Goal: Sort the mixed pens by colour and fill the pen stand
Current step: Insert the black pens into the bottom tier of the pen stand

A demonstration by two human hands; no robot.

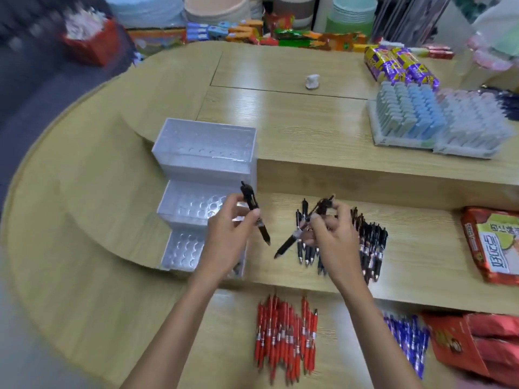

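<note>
- The floor (31, 88) at the far left is grey and smeared by blur.
- A red box (94, 47) stands at the back left. Its white and pink content is too blurred to name.
- Stacks of bowls (146, 9) line the back of the room, and the top edge cuts them off.
- The counter (92, 220) is of light wood with a curved edge and rises in three levels.
- The stand (205, 175) is clear plastic with stepped rows of round holes. It sits on the middle level against the step, and its lower right corner is hidden behind the left forearm.
- The left hand (224, 234) grasps a black pen (248, 196) in front of the stand, tip down.
- The red pens (283, 338) lie in a heap on the lowest level, between the forearms.
- The right hand (334, 237) pinches a second black pen (288, 244), tilted with its tip to the lower left. I cannot tell whether the fingers hold more.
- The black pens (373, 248) lie on the middle level, partly behind the right hand.
- The blue pens (410, 341) lie on the lowest level, blurred and partly covered by the right forearm.
- Trays (407, 119) of pale small items stand on the top level.
- Red bags (494, 245) are cut off at the right edge.
</note>
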